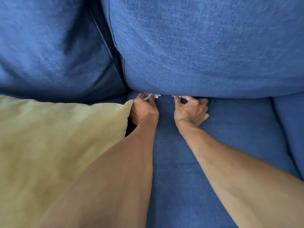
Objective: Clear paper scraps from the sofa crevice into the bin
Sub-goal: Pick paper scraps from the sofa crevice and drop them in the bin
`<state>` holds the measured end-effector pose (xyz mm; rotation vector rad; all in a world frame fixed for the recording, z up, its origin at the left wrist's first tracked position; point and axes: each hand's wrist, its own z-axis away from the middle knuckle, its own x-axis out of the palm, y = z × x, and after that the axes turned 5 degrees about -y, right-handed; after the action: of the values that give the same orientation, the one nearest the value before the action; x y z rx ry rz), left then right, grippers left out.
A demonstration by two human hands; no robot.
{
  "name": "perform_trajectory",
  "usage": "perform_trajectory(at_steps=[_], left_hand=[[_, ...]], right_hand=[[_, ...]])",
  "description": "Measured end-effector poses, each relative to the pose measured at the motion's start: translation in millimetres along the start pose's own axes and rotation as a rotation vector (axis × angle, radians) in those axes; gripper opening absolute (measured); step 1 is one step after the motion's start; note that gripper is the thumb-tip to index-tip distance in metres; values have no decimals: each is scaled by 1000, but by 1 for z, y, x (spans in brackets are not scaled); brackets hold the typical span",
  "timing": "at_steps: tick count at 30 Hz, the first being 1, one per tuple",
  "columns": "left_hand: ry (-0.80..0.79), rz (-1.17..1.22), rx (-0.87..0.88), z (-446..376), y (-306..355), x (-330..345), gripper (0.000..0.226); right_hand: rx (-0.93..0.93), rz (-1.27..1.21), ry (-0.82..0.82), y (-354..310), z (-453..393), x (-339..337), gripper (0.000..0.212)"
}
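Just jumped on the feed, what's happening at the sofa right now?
A person is reaching with both bare hands into the crevice where the blue back cushion meets the seat. The left hand is pinching white paper scraps at the gap, beside a yellow pillow. The right hand is picking at another scrap further right. No bin is in view.

Single head-worn wide-angle view, looking forward and steeply down along both bare forearms, which enter from the lower edge and converge toward frame centre. The lens sits close to the blue sofa seat (pixel 213 162), which fills the lower right; the back cushions (pixel 205 46) occupy the whole upper half, and a pale yellow-green pillow (pixel 57 137) fills the lower left. Frame edges show wide-angle stretching and slight blur.
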<state>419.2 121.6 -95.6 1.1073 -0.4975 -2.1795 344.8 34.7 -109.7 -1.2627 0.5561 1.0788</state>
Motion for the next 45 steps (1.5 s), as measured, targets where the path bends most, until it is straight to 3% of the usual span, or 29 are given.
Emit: perform_trajectory(at_steps=[6,8,15,19,27,31,37,40,42,45], left_hand=[[1,-56,119,33,-2,-9,36],[-36,-28,127,62,-6,-13,37],[-271,-105,277,187,-13,-23,36],[-448,-211,394,279,-14,-9,36],[-843,-412,581,453,-58,86,21],[-994,-563,623,525,-89,150,25],[-1010,-868,720,586,-131,233,48],[-1033,-982,723,598,-151,267,64],[-1045,-1024,716,602,-161,283,74],[-1036,-1017,694,599,-173,299,78]], right_hand=[[-209,-256,-107,25,23,-33,15],[-199,-345,-113,40,39,-55,12],[82,-548,-29,112,108,-166,8],[212,-631,111,177,156,-237,11],[583,-693,438,346,244,-344,6],[757,-661,531,438,277,-373,19],[893,-655,440,539,286,-395,27],[940,-695,320,580,280,-393,50],[958,-696,241,595,278,-392,62],[962,-666,173,607,279,-389,61]])
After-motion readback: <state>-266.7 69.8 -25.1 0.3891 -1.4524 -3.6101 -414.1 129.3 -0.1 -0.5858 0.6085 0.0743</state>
